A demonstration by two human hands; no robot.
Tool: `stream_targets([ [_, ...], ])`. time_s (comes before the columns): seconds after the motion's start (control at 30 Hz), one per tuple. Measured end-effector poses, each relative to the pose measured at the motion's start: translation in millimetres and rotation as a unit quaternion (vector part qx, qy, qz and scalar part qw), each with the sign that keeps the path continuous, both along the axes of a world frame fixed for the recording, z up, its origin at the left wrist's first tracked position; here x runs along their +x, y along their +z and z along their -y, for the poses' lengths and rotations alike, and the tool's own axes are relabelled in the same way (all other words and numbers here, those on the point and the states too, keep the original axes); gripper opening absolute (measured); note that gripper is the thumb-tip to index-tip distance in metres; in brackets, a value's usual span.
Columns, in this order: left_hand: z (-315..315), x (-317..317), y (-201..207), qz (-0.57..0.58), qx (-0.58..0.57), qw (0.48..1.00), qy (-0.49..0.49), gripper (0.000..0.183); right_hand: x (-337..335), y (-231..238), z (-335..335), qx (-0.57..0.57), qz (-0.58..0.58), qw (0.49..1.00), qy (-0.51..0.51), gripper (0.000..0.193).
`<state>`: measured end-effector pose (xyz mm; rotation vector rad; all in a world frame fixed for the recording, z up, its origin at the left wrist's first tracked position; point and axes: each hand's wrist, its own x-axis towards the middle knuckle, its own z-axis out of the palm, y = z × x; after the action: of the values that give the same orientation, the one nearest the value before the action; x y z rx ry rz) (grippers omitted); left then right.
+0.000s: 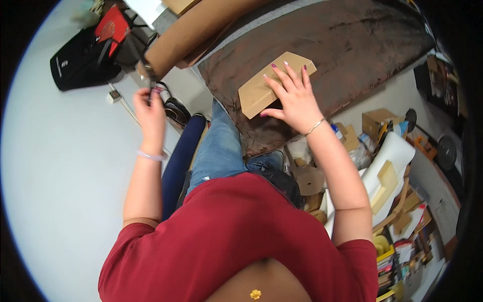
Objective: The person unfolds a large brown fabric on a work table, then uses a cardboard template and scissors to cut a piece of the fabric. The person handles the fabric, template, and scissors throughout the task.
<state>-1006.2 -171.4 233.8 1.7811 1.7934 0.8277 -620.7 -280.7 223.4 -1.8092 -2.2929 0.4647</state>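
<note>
- Beyond the right hand's forearm, on its outer side, a cardboard box (377, 120) stands among mixed clutter; what it contains is hard to make out.
- Farther back along that same forearm, near the elbow, a yellow bin (386, 254) sits among small packed items too tiny to tell apart.
- Past the left hand, on its outer side, lies a black bag (78, 63) with a red flat item (111, 29) against it; the bag's inside is not visible.
- The right hand (297, 103) is spread wide, palm down, its fingers resting across the cardboard piece (254, 95) without gripping it.
- The cardboard piece lies under and to the inner side of that hand, on a dark brown cloth (367, 55), well apart from the left hand.
- The left hand (149, 113) is raised, its fingers closed around the near end of a dark slim tool (147, 68) pointing away from the wrist.
- The tool is blurred, so its kind is unclear; the right palm covers part of the cardboard's near edge.
</note>
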Motion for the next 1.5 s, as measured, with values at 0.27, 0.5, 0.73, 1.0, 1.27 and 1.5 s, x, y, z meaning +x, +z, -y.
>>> stream_targets([
  [0.27,163.6,72.0,-40.3,0.246,-0.22,0.94,0.089,0.014,45.1,16.7,-28.0,0.045,0.01,0.99,0.136,0.038],
  [0.5,176.0,80.2,-71.8,0.345,-0.308,0.886,-0.001,0.012,58.0,97.3,-61.3,0.088,0.005,0.996,0.002,0.039],
  [0.73,149.1,186.2,-138.0,0.301,-0.242,0.912,-0.134,0.017,19.7,78.7,-114.8,0.073,0.076,0.992,0.07,0.041],
  [1.0,125.5,177.7,-153.6,0.036,-0.072,0.991,-0.107,0.02,-2.7,-6.2,-144.0,0.072,0.078,0.984,0.146,0.038],
  [1.27,0.0,103.5,-185.9,-0.018,0.048,0.997,0.065,0.038,1.2,-14.4,-151.7,0.081,0.064,0.98,0.172,0.032],
  [1.5,-45.0,71.1,-194.3,-0.084,-0.072,0.994,-0.011,0.022,-1.8,-8.6,-150.2,0.059,0.05,0.984,0.163,0.037],
])
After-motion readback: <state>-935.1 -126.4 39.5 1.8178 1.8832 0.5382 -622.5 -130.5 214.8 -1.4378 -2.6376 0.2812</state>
